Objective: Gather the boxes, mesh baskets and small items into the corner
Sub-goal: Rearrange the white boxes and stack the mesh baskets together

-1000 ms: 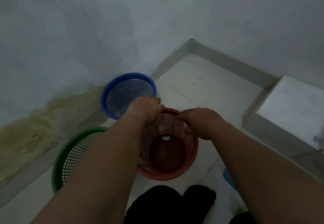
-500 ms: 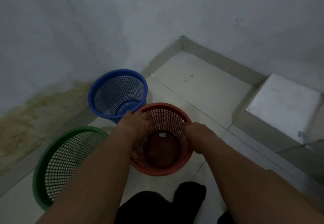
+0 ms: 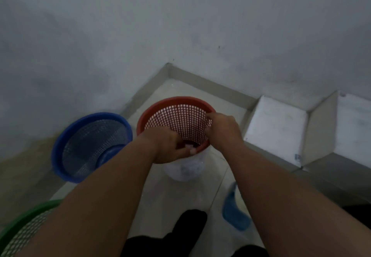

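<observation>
A red mesh basket [image 3: 180, 114] is tilted toward me, close to the room's corner. My left hand [image 3: 166, 146] grips its near rim and my right hand [image 3: 222, 130] grips its right rim. A pale whitish shape [image 3: 184, 170] shows below the red basket; I cannot tell what it is. A blue mesh basket [image 3: 90, 146] stands on the floor to the left, against the wall. The green mesh basket [image 3: 22, 228] shows only its rim at the bottom left.
Two white boxes [image 3: 277, 130] sit against the right wall beside the corner. A blue object [image 3: 232, 210] lies on the tiled floor at the lower right. Dark feet [image 3: 188, 222] show at the bottom. A yellowish stain marks the left wall's base.
Both hands have carried the red basket forward, toward the corner, and tilted it. It now sits beyond the blue basket. The view has shifted so the green basket is nearly out of frame.
</observation>
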The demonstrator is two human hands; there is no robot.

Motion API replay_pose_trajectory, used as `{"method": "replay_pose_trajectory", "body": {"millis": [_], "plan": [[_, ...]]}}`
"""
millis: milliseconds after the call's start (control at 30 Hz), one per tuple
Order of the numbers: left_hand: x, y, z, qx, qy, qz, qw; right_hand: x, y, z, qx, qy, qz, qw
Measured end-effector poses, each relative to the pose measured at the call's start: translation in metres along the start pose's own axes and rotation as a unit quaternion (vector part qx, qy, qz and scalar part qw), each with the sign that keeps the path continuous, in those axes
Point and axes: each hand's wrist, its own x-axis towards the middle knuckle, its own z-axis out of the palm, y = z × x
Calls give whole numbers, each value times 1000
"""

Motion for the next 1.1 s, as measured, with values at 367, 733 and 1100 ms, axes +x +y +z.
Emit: {"method": "replay_pose_trajectory", "body": {"millis": [367,733,1100], "plan": [[123,-2,-55,37,109,133,984,87,39,-41,46,109,146,982],[255,19,-52,101,99,187,972,154,117,-25,63,132,232,962],[309,33,-14,120,69,210,968,167,163,4,-15,87,237,967]]}}
